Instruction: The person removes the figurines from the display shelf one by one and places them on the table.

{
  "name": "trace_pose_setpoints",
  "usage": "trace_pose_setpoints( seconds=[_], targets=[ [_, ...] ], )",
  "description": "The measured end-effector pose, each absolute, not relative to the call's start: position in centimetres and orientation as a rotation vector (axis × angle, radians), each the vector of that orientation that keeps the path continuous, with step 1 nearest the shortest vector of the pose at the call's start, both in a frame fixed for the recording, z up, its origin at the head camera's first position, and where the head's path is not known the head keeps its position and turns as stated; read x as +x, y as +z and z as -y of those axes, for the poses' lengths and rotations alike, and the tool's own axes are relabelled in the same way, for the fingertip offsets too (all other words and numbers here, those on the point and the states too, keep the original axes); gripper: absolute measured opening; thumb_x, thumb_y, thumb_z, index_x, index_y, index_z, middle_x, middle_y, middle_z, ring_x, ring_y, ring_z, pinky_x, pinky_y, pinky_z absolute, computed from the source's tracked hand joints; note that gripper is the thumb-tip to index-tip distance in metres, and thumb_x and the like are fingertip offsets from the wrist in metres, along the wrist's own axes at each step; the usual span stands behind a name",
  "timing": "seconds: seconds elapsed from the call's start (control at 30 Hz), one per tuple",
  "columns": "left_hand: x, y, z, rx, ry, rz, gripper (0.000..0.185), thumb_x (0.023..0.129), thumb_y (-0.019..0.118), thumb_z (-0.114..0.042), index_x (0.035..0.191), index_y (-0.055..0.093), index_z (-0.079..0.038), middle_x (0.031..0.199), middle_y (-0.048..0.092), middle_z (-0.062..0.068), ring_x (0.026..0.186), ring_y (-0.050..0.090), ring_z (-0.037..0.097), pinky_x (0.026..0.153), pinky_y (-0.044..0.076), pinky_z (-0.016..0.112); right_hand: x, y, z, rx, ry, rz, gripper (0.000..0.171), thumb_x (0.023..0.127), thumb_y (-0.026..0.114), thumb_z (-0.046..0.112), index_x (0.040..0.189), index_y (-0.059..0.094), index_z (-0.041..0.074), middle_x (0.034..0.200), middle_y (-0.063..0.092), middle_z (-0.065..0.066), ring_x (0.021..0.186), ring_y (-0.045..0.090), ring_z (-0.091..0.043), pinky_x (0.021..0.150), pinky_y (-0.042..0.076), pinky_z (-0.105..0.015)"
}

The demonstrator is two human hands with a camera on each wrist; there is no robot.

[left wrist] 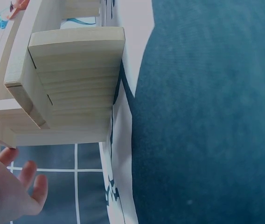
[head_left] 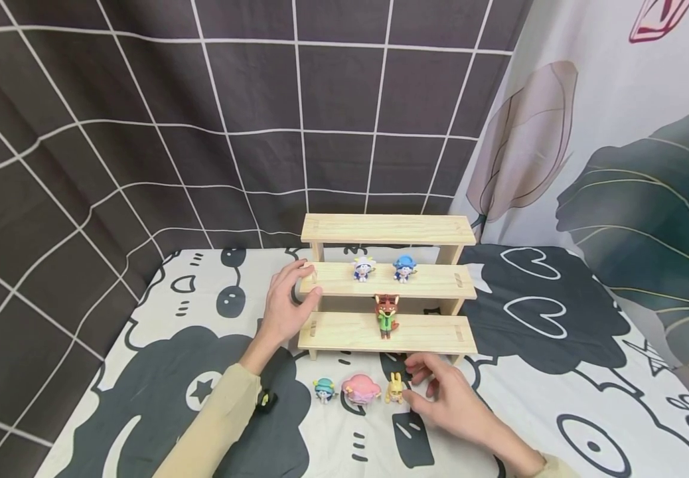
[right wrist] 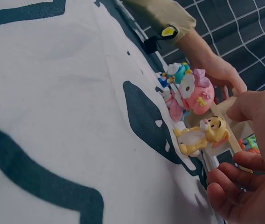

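A three-tier wooden stand stands on the patterned cloth. My left hand grips the left end of its middle tier, thumb toward the front edge; the left wrist view shows some fingers clear of the wood. My right hand is beside a small yellow long-eared figurine, thumb and fingers apart and nothing held. In the right wrist view this yellow figurine stands just beyond the fingers. Left of it are a pink rounded figurine and a figurine with a teal hat.
On the middle tier sit a white-hatted figurine and a blue-hatted figurine. A red fox figurine in green stands on the lowest tier. Behind hangs a dark grid-patterned curtain. A black-and-white printed cloth covers the surface.
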State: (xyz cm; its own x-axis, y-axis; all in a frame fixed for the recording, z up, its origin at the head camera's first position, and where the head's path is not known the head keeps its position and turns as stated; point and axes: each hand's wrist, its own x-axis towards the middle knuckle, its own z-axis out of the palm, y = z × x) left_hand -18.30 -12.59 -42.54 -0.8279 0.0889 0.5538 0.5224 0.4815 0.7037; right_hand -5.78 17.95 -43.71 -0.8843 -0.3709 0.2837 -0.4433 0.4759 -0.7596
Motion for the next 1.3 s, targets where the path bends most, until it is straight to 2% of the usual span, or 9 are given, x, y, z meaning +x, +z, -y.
trace_pose_setpoints(
  seconds=[0.4, 0.6, 0.73, 0.97, 1.3],
  targets=[
    [-18.4, -42.5, 12.6, -0.511, -1.305, 2.283, 0.041, 0.089, 0.069, -0.019, 0.126, 0.066, -0.002, 0.142, 0.052, 0.018, 0.127, 0.046, 0.037, 0.104, 0.035, 0.056, -6.5, -42.6, -18.9, 0.734, 1.366, 2.614, 0.028, 0.079, 0.076, -0.004, 0.103, 0.064, 0.003, 0.091, 0.065, -0.002, 0.078, 0.062, -0.009, 0.060, 0.053, -0.028],
    [-18.3, -42.4, 12.6, -0.507, -1.303, 2.286, 0.041, 0.089, 0.069, -0.020, 0.127, 0.066, -0.002, 0.143, 0.052, 0.017, 0.127, 0.046, 0.037, 0.104, 0.035, 0.055, -7.3, -41.3, -19.4, 0.758, 1.372, 2.541, 0.028, 0.079, 0.076, -0.006, 0.104, 0.065, 0.003, 0.087, 0.066, 0.003, 0.075, 0.062, -0.008, 0.058, 0.052, -0.026],
    [-18.3, -42.5, 12.6, -0.512, -1.305, 2.278, 0.041, 0.089, 0.069, -0.019, 0.126, 0.066, -0.002, 0.142, 0.052, 0.019, 0.126, 0.047, 0.037, 0.103, 0.036, 0.055, -7.9, -40.6, -19.7, 0.728, 1.326, 2.528, 0.032, 0.078, 0.078, -0.007, 0.105, 0.065, 0.004, 0.090, 0.066, 0.004, 0.075, 0.061, -0.008, 0.058, 0.051, -0.026],
    [-18.3, -42.5, 12.6, -0.517, -1.305, 2.275, 0.041, 0.089, 0.070, -0.018, 0.126, 0.066, -0.001, 0.142, 0.052, 0.017, 0.127, 0.046, 0.037, 0.104, 0.036, 0.055, -8.8, -39.6, -20.0, 0.687, 1.306, 2.505, 0.036, 0.075, 0.077, -0.013, 0.104, 0.064, 0.003, 0.092, 0.067, 0.001, 0.075, 0.061, -0.009, 0.059, 0.051, -0.025],
    [-18.2, -42.4, 12.5, -0.516, -1.306, 2.269, 0.041, 0.088, 0.071, -0.018, 0.125, 0.066, -0.001, 0.142, 0.052, 0.019, 0.127, 0.046, 0.037, 0.104, 0.036, 0.056, -10.4, -38.1, -20.1, 0.652, 1.336, 2.457, 0.033, 0.080, 0.074, -0.013, 0.109, 0.063, -0.001, 0.095, 0.067, -0.005, 0.080, 0.061, -0.012, 0.061, 0.051, -0.022]
  ],
)
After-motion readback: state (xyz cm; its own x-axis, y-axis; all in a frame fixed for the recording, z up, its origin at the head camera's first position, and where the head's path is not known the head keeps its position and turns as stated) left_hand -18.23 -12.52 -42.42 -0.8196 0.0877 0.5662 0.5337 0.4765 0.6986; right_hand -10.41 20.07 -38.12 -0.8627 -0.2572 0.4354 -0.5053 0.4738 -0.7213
